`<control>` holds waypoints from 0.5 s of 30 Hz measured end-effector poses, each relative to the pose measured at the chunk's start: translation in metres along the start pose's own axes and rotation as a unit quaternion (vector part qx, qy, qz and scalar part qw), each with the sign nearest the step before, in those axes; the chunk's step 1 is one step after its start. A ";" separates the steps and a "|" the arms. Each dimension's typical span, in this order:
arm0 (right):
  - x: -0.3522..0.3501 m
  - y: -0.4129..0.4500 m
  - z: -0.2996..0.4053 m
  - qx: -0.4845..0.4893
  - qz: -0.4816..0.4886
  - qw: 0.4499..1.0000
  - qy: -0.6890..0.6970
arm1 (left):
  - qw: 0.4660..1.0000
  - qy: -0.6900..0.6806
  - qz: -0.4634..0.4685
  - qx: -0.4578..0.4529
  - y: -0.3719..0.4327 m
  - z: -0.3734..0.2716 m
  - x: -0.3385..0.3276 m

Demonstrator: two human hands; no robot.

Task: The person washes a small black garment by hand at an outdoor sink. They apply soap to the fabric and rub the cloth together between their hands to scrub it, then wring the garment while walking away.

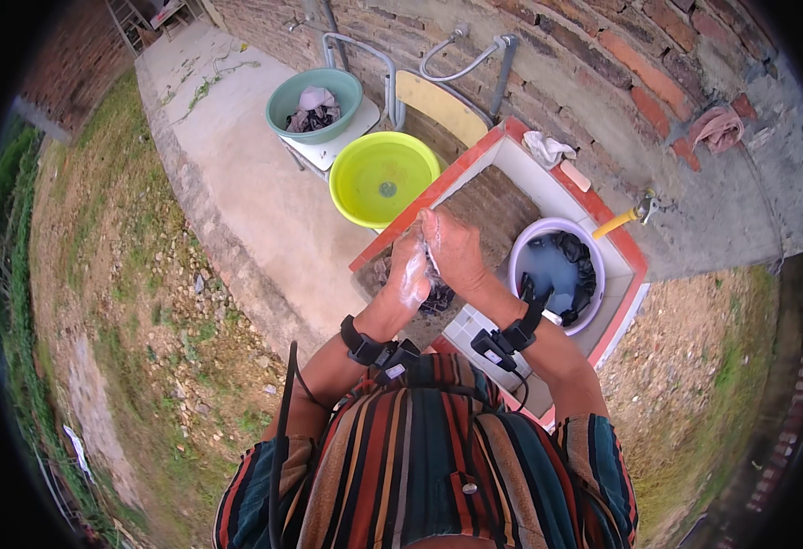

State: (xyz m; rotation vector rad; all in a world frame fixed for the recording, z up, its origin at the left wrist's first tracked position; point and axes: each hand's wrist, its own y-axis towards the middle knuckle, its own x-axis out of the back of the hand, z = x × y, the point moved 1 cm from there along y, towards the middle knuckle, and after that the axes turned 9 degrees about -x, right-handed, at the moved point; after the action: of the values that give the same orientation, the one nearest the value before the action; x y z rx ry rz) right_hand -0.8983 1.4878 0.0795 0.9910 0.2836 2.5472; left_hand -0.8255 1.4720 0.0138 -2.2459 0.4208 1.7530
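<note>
Both my hands are together over the washing slab, fists drawn up against each other. My left hand point(407, 271) is coated in white suds across its thumb side. Beside it, my right hand point(457, 250) is closed, with some foam near the thumb. Between and below them bunches a dark patterned cloth point(437, 298), which both hands appear to grip; the fists hide much of it. Under the cloth is the ridged slab point(494, 206) of a red-rimmed, white-tiled sink point(521, 161). To the right, a lilac bucket point(513, 264) holds cloudy water and black fabric point(583, 274).
A lime-green basin point(353, 185) with water stands left of the sink. Behind it, a teal basin point(278, 103) of laundry rests on a chair point(367, 120). A white cloth point(547, 149) and a pink bar point(575, 176) lie on the rim. A yellow-spouted tap point(614, 223) juts from the wall.
</note>
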 end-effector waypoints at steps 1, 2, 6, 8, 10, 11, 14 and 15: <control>-0.001 -0.022 0.028 0.137 -0.052 0.986 0.080 | 0.994 0.106 0.023 -0.029 -0.005 -0.007 -0.007; 0.000 -0.031 0.034 0.151 -0.028 0.987 0.054 | 0.973 0.219 0.039 -0.064 -0.012 -0.018 -0.014; -0.013 -0.012 0.003 0.087 -0.056 0.995 0.007 | 0.994 0.019 0.076 0.070 0.006 -0.024 0.035; -0.008 0.010 -0.038 0.023 -0.056 0.998 -0.011 | 0.991 0.077 -0.024 0.104 0.001 -0.016 -0.007; -0.002 0.017 -0.058 -0.036 -0.049 0.998 -0.027 | 0.974 0.121 -0.136 0.139 -0.004 -0.020 -0.047; 0.001 0.018 -0.065 -0.107 -0.044 0.990 0.081 | 0.974 0.120 -0.133 0.139 -0.001 -0.022 -0.047; 0.023 0.025 -0.053 -0.303 -0.023 0.897 0.321 | 0.972 0.098 -0.123 0.175 -0.006 -0.040 -0.037; 0.031 0.027 -0.043 -0.310 -0.003 0.861 0.403 | 0.968 0.179 -0.086 0.155 -0.007 -0.042 -0.033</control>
State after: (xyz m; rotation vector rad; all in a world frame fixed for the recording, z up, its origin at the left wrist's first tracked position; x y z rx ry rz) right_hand -0.9565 1.4748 0.0753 -0.3357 -0.3137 2.6164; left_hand -0.7926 1.4652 0.0565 -2.2844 0.5122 1.1079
